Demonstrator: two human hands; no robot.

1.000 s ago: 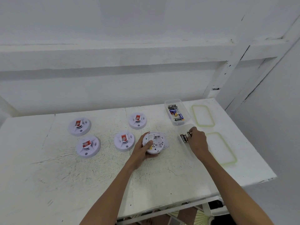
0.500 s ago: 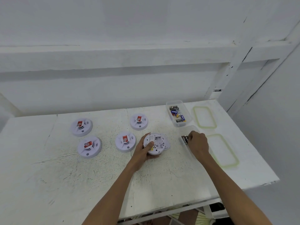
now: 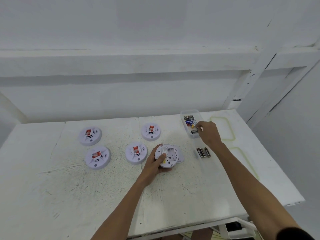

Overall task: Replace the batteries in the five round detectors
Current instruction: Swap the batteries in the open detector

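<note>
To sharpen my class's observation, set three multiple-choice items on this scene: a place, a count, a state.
1. Where do the three loose batteries lie?
A. at the table's left end
B. on the wall ledge
C. right of the held detector, nearer the person than the clear box

2. How many red-labelled detectors lie face up?
A. three
B. four
C. five

3. The held detector is
A. turned over, battery bay open
B. face up, closed
C. standing on edge

1 C: they lie short of the box, beside that detector.
2 B: four labels show; the fifth is flipped.
3 A: the left hand grips it underside up, bay uncovered.
</note>
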